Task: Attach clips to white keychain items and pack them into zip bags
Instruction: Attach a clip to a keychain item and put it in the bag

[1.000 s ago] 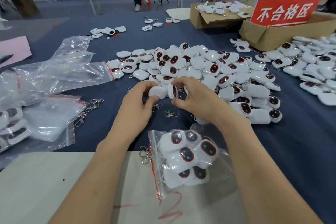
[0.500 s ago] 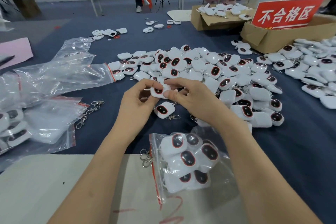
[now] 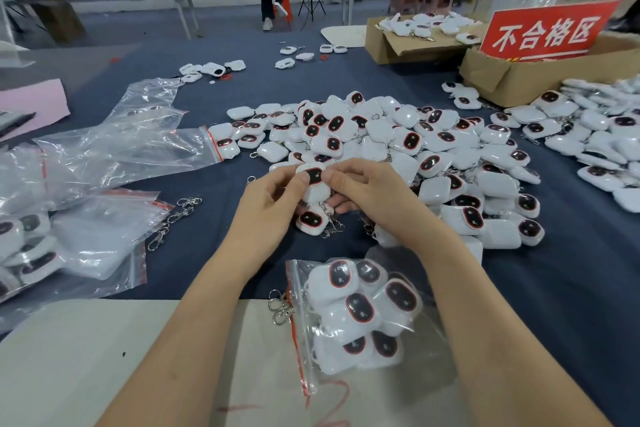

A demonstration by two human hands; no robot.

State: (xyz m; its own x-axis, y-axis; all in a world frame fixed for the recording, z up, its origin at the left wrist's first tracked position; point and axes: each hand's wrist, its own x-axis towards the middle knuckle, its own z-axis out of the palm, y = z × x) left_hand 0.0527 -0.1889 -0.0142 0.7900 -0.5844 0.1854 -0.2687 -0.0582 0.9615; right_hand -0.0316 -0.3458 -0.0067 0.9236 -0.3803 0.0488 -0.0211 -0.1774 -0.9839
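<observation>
A keychain item [image 3: 314, 180] is held between the left hand [image 3: 266, 208] and the right hand [image 3: 374, 191], just before the pile of keychain items [image 3: 408, 146]. A filled zip bag [image 3: 360, 315] is laid nearer, before the hands. Empty zip bags [image 3: 131, 146] and loose clips [image 3: 173, 217] are spread to the left; cardboard boxes [image 3: 512, 80] are set behind, to the right.

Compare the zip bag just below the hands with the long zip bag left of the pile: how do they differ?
The near zip bag bulges with white keychain items; the left zip bag lies crumpled and looks empty. The near zip bag's red edge faces left; the left zip bag's faces right, toward the pile. Both are clear plastic with a red zip strip.
</observation>
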